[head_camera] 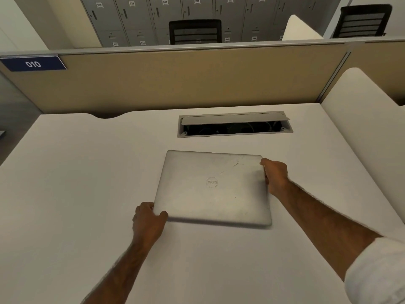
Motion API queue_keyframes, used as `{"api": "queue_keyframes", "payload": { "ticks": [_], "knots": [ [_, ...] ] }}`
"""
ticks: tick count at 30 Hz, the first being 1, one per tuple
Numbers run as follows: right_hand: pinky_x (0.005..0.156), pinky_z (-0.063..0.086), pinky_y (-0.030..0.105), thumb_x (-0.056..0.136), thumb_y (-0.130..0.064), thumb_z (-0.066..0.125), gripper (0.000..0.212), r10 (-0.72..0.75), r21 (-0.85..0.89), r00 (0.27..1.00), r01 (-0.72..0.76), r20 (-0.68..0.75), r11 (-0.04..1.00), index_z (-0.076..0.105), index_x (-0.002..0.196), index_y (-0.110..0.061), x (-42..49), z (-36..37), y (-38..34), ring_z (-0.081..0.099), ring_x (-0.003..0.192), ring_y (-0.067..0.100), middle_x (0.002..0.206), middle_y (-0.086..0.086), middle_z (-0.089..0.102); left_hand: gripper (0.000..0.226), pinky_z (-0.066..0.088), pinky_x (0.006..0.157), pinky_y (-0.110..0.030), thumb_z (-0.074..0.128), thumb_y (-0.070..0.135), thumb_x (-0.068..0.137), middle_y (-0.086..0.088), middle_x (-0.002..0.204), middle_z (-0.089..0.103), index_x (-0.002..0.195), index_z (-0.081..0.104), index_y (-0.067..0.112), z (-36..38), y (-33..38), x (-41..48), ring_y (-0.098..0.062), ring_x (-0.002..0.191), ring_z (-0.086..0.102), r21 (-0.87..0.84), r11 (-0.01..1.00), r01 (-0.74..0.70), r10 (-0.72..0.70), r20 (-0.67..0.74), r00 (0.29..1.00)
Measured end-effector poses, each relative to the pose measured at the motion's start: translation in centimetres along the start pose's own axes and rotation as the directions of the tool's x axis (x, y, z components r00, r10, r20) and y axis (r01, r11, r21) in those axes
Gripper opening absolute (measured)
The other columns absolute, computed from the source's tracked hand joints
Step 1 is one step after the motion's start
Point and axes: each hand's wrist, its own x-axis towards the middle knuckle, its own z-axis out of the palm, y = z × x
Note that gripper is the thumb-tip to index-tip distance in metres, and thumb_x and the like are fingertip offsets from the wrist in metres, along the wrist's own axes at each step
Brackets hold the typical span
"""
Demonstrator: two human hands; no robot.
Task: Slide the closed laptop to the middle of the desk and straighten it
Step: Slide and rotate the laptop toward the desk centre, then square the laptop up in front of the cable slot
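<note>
A closed silver laptop (pixel 212 187) with a round logo on its lid lies on the white desk (pixel 76 183), a little right of the desk's middle and turned slightly askew. My left hand (pixel 148 222) grips its near left corner, thumb on the lid. My right hand (pixel 275 176) holds the right edge near the far corner, fingers curled around the side. The near edge of the laptop casts a shadow, so that edge may sit slightly off the surface.
An open cable tray (pixel 234 126) with its grey flap raised is set into the desk just beyond the laptop. A tan partition (pixel 175 80) with a blue "010" sign (pixel 32 63) closes the back. A white side divider (pixel 361 119) stands at right.
</note>
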Motion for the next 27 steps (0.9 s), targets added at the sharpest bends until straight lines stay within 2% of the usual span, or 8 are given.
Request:
{"api": "queue_keyframes", "payload": {
  "ticks": [2, 4, 5, 8, 11, 14, 17, 27],
  "knots": [
    [0.063, 0.041, 0.032, 0.087, -0.010, 0.065, 0.015, -0.001, -0.021, 1.000, 0.002, 0.019, 1.000, 0.059, 0.074, -0.008, 0.0, -0.5, 0.4, 0.048, 0.070, 0.020, 0.076, 0.005, 0.050, 0.018, 0.055, 0.078, -0.040, 0.068, 0.024, 0.083, -0.003, 0.085, 0.065, 0.092, 0.067, 0.009, -0.7, 0.4, 1.0, -0.028, 0.084, 0.066, 0.015, 1.000, 0.022, -0.022, 0.009, 1.000],
    [0.064, 0.038, 0.034, 0.088, -0.005, 0.063, 0.016, -0.033, -0.045, 0.999, 0.034, 0.025, 0.998, 0.057, 0.073, -0.008, -0.4, -1.0, 1.1, 0.045, 0.070, 0.020, 0.075, 0.007, 0.048, 0.029, 0.041, 0.055, -0.033, 0.065, 0.023, 0.085, 0.005, 0.053, 0.047, 0.059, 0.053, 0.016, -1.1, 1.1, 1.9, -0.021, 0.054, 0.050, 0.019, 1.000, -0.004, 0.003, 0.021, 1.000],
    [0.062, 0.035, 0.033, 0.087, -0.002, 0.061, 0.021, -0.066, -0.071, 0.998, 0.067, 0.019, 0.995, 0.054, 0.068, -0.008, -0.7, -1.2, 1.6, 0.041, 0.069, 0.020, 0.072, 0.007, 0.045, 0.030, 0.035, 0.053, -0.031, 0.064, 0.023, 0.085, 0.005, 0.051, 0.047, 0.058, 0.052, 0.017, -1.3, 1.8, 2.3, -0.021, 0.053, 0.048, 0.008, 1.000, -0.010, 0.010, 0.029, 1.000],
    [0.063, 0.029, 0.038, 0.082, 0.000, 0.057, 0.036, -0.157, -0.271, 0.987, 0.143, -0.029, 0.952, 0.040, 0.053, -0.013, -2.4, -1.9, 3.4, 0.035, 0.065, 0.021, 0.061, 0.008, 0.038, 0.018, 0.045, 0.068, -0.030, 0.064, 0.023, 0.087, -0.008, 0.092, 0.072, 0.098, 0.072, 0.011, -1.2, 3.3, 3.1, -0.031, 0.087, 0.068, -0.044, 0.999, -0.029, 0.033, 0.084, 0.996],
    [0.063, 0.029, 0.036, 0.080, -0.006, 0.056, 0.029, -0.211, -0.417, 0.977, 0.193, 0.001, 0.888, 0.041, 0.057, -0.012, -3.9, -2.5, 5.6, 0.035, 0.063, 0.022, 0.062, 0.012, 0.037, 0.029, 0.054, 0.080, -0.038, 0.062, 0.022, 0.084, -0.017, 0.104, 0.074, 0.104, 0.074, 0.005, -0.9, 3.9, 3.7, -0.040, 0.098, 0.070, -0.097, 0.994, -0.043, 0.052, 0.091, 0.995],
    [0.063, 0.024, 0.038, 0.078, -0.006, 0.055, 0.028, -0.226, -0.407, 0.974, 0.205, -0.004, 0.890, 0.037, 0.059, -0.015, -4.2, -2.7, 6.2, 0.029, 0.065, 0.023, 0.063, 0.010, 0.031, 0.048, 0.056, 0.091, -0.046, 0.057, 0.033, 0.071, -0.021, 0.113, 0.070, 0.107, 0.073, 0.006, -0.9, 4.3, 3.6, -0.044, 0.106, 0.067, -0.133, 0.991, -0.018, 0.034, 0.121, 0.992],
    [0.065, 0.023, 0.040, 0.076, -0.003, 0.054, 0.040, -0.198, -0.318, 0.979, 0.176, -0.040, 0.932, 0.027, 0.053, -0.021, -4.1, -2.4, 5.9, 0.025, 0.069, 0.023, 0.062, 0.006, 0.026, 0.063, 0.052, 0.103, -0.050, 0.061, 0.036, 0.074, -0.019, 0.132, 0.059, 0.131, 0.065, 0.010, -0.7, 4.3, 3.5, -0.042, 0.120, 0.059, -0.105, 0.994, 0.014, 0.000, 0.137, 0.991],
    [0.066, 0.026, 0.039, 0.078, -0.003, 0.058, 0.041, -0.183, -0.296, 0.982, 0.164, -0.037, 0.941, 0.031, 0.052, -0.019, -3.0, -2.9, 5.2, 0.027, 0.070, 0.024, 0.063, 0.007, 0.028, 0.072, 0.056, 0.098, -0.048, 0.057, 0.035, 0.062, -0.018, 0.128, 0.062, 0.126, 0.065, 0.004, -0.6, 4.3, 2.1, -0.040, 0.114, 0.063, -0.065, 0.998, -0.006, 0.017, 0.168, 0.986]
  ]
}}
